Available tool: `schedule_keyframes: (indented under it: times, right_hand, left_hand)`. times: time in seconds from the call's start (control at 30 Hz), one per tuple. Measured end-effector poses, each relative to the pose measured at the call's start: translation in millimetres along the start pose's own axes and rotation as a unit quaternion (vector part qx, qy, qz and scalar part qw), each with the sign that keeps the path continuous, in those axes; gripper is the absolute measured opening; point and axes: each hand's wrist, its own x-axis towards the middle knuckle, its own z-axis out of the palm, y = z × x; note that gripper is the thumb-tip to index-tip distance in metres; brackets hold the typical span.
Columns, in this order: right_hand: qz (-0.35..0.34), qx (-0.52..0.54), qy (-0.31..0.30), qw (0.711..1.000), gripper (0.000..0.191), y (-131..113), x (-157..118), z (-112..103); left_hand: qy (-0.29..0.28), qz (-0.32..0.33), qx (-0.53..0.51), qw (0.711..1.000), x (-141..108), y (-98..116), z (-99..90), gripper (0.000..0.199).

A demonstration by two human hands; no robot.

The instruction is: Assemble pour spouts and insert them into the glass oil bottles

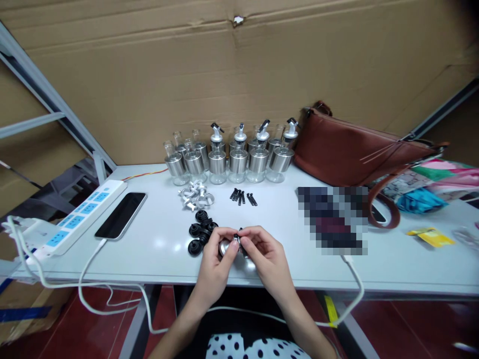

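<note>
Both pinching: left hand (pixel 216 259) a silver part (pixel 223 247), right hand (pixel 267 253) a black clip (pixel 244 251), held close, probably for control; I see stoppers (pixel 195 247) nearby, likely for easy reach.

from a distance i'm seeing a silvery spout (pixel 223 247) resting pinched in the left hand (pixel 214 260), its round edge showing, the rest mostly hiding behind fingers. just beside it, i'm viewing a slim black lever (pixel 244 253) slanting from the right hand (pixel 268 255); their join is staying unclear.
</note>
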Motion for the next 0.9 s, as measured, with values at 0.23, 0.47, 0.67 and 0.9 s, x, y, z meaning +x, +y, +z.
schedule_keyframes:
  times: [0.23, 0.47, 0.67, 0.9]
  right_hand:
    - [0.001, -0.008, -0.005, 1.0, 0.017, -0.3, -1.7, -1.0]
    - [0.002, -0.01, -0.003, 1.0, 0.017, 1.7, -1.4, -1.5]
    - [0.002, -0.023, 0.002, 1.0, 0.02, 0.1, -0.9, -1.0]
    - [0.005, -0.021, 0.018, 1.0, 0.019, -3.6, 0.1, 0.9]
  left_hand:
    - [-0.003, -0.002, 0.0, 1.0, -0.1, 2.3, 0.0, 0.015]
    - [-0.008, -0.002, 0.004, 1.0, 0.5, 1.4, -0.3, 0.015]
    - [-0.011, -0.018, -0.01, 1.0, 1.0, 1.6, -0.2, 0.02]
    - [-0.001, -0.028, -0.013, 1.0, 1.3, 1.1, 0.1, 0.022]
